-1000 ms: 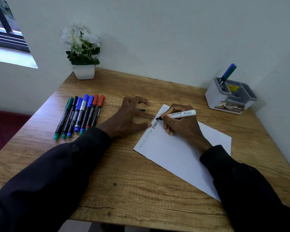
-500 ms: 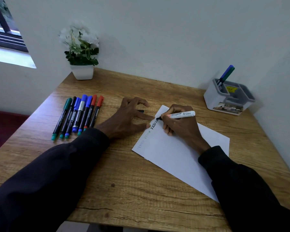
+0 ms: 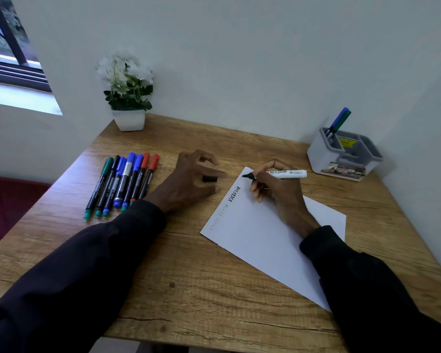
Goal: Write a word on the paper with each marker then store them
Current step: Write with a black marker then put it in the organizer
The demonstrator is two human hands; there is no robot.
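A white sheet of paper (image 3: 260,233) lies slanted on the wooden desk (image 3: 189,276). Along its left edge stand two faint words and one bold black word (image 3: 234,194). My right hand (image 3: 278,192) grips a white whiteboard marker (image 3: 285,173); its black tip points left, just off the sheet's top corner. My left hand (image 3: 186,184) hovers to the left of the sheet with curled fingers around a small black cap (image 3: 209,178). Several capped markers (image 3: 124,183) in green, black, blue and red lie in a row at the left.
A grey and white desk organiser (image 3: 341,159) at the back right holds a blue and a green marker (image 3: 337,122). A white pot of flowers (image 3: 129,119) stands at the back left. Walls close off the back and right sides.
My right hand has lifted the marker tip away from the finished black word towards the sheet's top corner. My left hand has drawn back from the paper's edge.
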